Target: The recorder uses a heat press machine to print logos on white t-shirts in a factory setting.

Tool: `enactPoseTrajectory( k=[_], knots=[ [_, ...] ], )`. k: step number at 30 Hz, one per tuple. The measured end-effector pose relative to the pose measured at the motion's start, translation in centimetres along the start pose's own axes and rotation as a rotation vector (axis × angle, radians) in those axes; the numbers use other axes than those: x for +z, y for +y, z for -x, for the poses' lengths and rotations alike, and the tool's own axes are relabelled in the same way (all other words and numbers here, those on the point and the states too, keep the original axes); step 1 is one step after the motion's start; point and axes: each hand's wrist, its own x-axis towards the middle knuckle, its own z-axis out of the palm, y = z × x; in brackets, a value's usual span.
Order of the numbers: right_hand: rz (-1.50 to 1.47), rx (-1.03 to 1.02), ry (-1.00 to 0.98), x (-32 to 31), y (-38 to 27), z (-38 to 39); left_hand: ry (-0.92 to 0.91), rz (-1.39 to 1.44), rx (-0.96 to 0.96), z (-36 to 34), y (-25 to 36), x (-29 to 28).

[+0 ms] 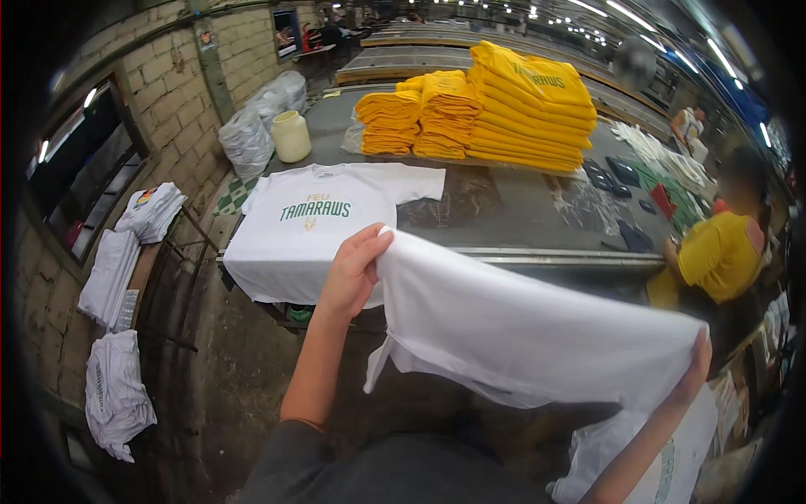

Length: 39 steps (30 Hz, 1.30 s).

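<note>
My left hand pinches one upper corner of a white T-shirt, in front of the table's near edge. At the shirt's other end, to the right and lower, my right hand grips the cloth; its fingers are partly hidden by the fabric. Between both hands the shirt is stretched and hangs in a sagging fold, with a loose strip of cloth drooping below my left hand. Another white T-shirt with a green and gold print lies flat on the table, its hem draping over the front edge. Green-printed white cloth shows below my right forearm.
Folded yellow shirts stand in stacks on the long dark table. A cream plastic tub and clear bags sit behind the flat shirt. White shirts lie on a bench at left. A person in yellow stands at right.
</note>
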Motion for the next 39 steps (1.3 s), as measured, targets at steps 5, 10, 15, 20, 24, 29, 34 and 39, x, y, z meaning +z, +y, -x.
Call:
enactPoseTrajectory(
  k=[5,10,15,20,24,29,34,39],
  knots=[
    [-0.068,0.192,-0.301,5.5,6.9,-15.7,0.168,-0.060,-0.043,-11.0,-3.9,-0.7],
    [-0.040,0.204,-0.391,10.0,13.2,-29.8,0.272,-0.155,0.031,-23.0,-6.9,-0.7],
    [-0.227,0.115,-0.602,14.8,14.1,-40.7,0.288,-0.136,0.267,-32.6,-6.9,1.1],
    [-0.350,0.083,-0.595,15.4,16.3,-46.1,0.254,-0.132,0.302,-36.2,-8.4,2.5],
    [-0.365,0.137,-0.514,12.7,19.7,-46.4,0.291,-0.091,0.231,-37.1,-11.9,3.1],
    [-0.159,0.301,-0.424,7.0,25.5,-44.4,0.336,-0.384,-0.100,-33.6,-18.5,2.6],
    [0.065,0.455,-0.334,1.4,30.6,-40.6,0.314,-0.378,-0.489,-28.9,-25.5,1.2],
    [0.263,0.599,-0.290,-3.2,34.0,-36.0,0.229,-0.214,-0.729,-22.9,-30.8,0.2]
  ],
)
